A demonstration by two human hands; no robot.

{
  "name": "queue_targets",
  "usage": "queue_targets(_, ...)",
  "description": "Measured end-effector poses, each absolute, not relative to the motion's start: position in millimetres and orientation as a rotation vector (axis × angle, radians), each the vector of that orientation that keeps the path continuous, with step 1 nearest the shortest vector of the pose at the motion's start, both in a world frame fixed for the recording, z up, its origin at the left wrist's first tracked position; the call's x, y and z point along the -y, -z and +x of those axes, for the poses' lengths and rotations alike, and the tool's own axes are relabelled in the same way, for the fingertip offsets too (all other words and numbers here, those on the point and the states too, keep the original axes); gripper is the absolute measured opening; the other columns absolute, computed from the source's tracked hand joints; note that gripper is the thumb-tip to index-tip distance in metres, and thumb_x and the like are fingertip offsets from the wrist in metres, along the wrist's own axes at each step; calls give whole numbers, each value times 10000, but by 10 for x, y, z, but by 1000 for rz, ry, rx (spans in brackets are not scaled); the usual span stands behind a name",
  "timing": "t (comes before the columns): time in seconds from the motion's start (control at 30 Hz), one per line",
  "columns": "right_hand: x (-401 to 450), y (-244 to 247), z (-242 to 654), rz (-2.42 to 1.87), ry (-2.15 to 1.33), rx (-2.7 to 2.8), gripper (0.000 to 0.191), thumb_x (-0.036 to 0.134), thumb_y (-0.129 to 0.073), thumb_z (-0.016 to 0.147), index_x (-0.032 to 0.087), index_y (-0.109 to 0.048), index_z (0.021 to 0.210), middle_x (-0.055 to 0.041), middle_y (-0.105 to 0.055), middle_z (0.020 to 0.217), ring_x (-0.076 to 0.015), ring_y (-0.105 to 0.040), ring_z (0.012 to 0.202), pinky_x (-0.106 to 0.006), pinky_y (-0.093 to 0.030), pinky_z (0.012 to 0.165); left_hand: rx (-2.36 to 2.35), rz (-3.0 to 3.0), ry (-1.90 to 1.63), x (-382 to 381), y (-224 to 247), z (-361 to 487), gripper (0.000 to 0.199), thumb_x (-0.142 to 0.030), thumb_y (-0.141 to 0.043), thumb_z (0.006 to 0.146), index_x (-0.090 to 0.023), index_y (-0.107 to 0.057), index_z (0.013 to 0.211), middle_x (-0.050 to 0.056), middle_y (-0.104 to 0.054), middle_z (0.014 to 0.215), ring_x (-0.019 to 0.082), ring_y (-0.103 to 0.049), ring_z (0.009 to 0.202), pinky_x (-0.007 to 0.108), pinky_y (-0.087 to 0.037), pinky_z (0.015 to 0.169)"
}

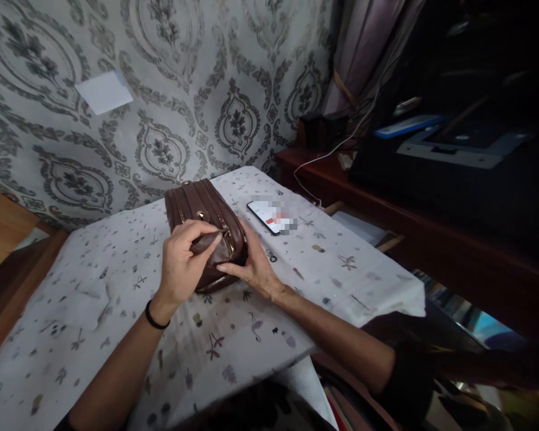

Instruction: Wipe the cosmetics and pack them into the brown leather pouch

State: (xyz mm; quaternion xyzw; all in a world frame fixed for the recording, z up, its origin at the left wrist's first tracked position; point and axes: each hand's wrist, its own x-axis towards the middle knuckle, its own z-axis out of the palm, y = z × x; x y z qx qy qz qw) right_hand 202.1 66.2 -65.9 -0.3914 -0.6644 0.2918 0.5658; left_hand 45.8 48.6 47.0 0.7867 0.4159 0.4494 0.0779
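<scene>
A brown leather-like bag (pixel 193 203) with several gold-coloured zips and round studs lies on the patterned tablecloth. My left hand (pixel 184 251) is closed in a pinch on a brown flap or tab at the bag's near end, beside a zip (pixel 228 239). Whether that piece belongs to a pocket or a strap I cannot tell. Around the bag's right near corner my right hand (pixel 257 263) is wrapped, its thumb on the near end and its fingers along the right side, partly hidden.
A phone (pixel 269 216) with a lit screen lies right of the bag. Beyond the table (pixel 363 269) is a dark red desk (pixel 431 251) with a white cable (pixel 336 146) and a large dark screen (pixel 467 78). Patterned wallpaper (pixel 233 120) with a paper sheet (pixel 104 93) stands behind.
</scene>
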Motion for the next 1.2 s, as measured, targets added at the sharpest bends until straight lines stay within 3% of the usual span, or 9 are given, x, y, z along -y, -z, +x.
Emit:
queue_targets(0.6, -720, 637, 1859, -1039, -476, 1438, 944, 780, -683, 737, 184, -465, 1436, -175, -621, 1326, -369, -566, 1266, -573, -433, 1105, -1233, 2354, -1378, -505, -452, 493, 93, -261, -647, 907, -227, -685, 829, 13, -733, 866, 201, -674, 880, 336, -484, 843)
queue_targets(1.2, -808, 685, 1832, -1038, -452, 1386, 863, 700, -786, 689, 224, -505, 1352, -137, -641, 1248, -347, -599, 1181, -538, -485, 1024, -1249, 2372, -1416, -536, -447, 489, 89, -278, -678, 901, -218, -709, 843, 1, -733, 841, 181, -673, 813, 300, -492, 773)
